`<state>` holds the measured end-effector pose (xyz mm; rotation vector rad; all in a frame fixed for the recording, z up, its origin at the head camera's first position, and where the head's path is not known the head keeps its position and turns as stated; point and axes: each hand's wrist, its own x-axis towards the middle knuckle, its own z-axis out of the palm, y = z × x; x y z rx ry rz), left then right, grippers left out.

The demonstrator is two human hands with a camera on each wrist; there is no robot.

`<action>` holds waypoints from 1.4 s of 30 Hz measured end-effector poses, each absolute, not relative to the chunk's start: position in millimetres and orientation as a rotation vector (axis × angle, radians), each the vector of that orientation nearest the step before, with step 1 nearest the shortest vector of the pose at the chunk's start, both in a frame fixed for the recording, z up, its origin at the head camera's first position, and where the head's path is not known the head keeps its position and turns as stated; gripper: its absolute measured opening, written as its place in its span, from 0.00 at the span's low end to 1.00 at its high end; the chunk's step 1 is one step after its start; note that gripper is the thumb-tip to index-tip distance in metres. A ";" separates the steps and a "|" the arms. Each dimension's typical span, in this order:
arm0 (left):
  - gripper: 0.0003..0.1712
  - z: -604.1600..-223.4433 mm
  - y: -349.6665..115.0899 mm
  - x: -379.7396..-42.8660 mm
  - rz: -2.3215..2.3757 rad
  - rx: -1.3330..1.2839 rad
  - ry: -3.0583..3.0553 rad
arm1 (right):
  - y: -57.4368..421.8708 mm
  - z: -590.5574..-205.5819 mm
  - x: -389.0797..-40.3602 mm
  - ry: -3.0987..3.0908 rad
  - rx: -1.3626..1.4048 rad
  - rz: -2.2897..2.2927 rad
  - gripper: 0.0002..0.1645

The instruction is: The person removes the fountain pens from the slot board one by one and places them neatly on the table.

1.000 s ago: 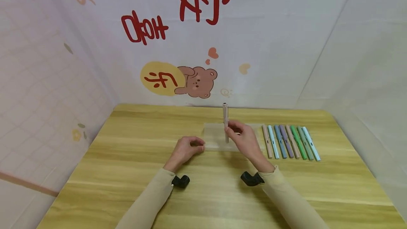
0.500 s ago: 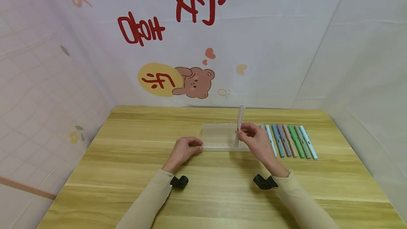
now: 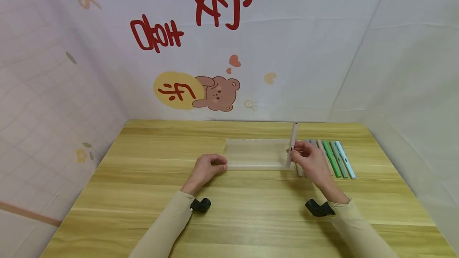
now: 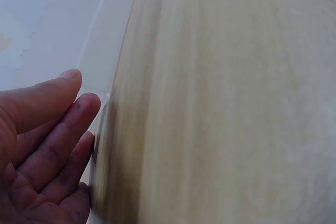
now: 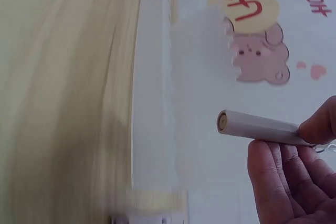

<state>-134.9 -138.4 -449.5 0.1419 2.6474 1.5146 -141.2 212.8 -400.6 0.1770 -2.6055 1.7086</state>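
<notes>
Between the thumb and fingers of my right hand [image 3: 316, 166], a pale grey-pink pen [image 3: 293, 134] is held nearly upright, leaning slightly right. Its lower end overlaps the right end of a translucent white tray [image 3: 256, 155] in the head view. From the right wrist, the round end of the pen [image 5: 262, 128] points towards the tray's notched edge. My left hand [image 3: 205, 171] rests at the tray's front left corner. The left wrist view has the thumb and relaxed fingers [image 4: 60, 140] right at that corner of the tray [image 4: 102, 51].
Right of the tray, several coloured pens [image 3: 336, 159] lie side by side, some partly hidden behind my right hand. A printed wall sheet [image 3: 305, 51] stands behind the wooden table [image 3: 229, 218]. Black wrist mounts [image 3: 201, 205] sit on both wrists.
My right hand has carried the upright pen rightward, from over the tray's middle to its right end, now covering part of the pen row. My left hand stays at the tray's corner.
</notes>
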 end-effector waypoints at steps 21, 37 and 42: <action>0.06 -451.3 -137.8 -135.4 1.535 0.136 2.641 | 307.8 -401.1 -142.2 -2.642 0.086 1.524 0.29; 0.06 -453.0 -137.6 -134.4 1.543 0.138 2.638 | 376.4 -414.0 -150.4 -2.759 0.028 1.448 0.30; 0.06 -452.8 -137.4 -134.7 1.538 0.119 2.630 | 397.0 -419.2 -157.3 -2.833 0.038 1.476 0.29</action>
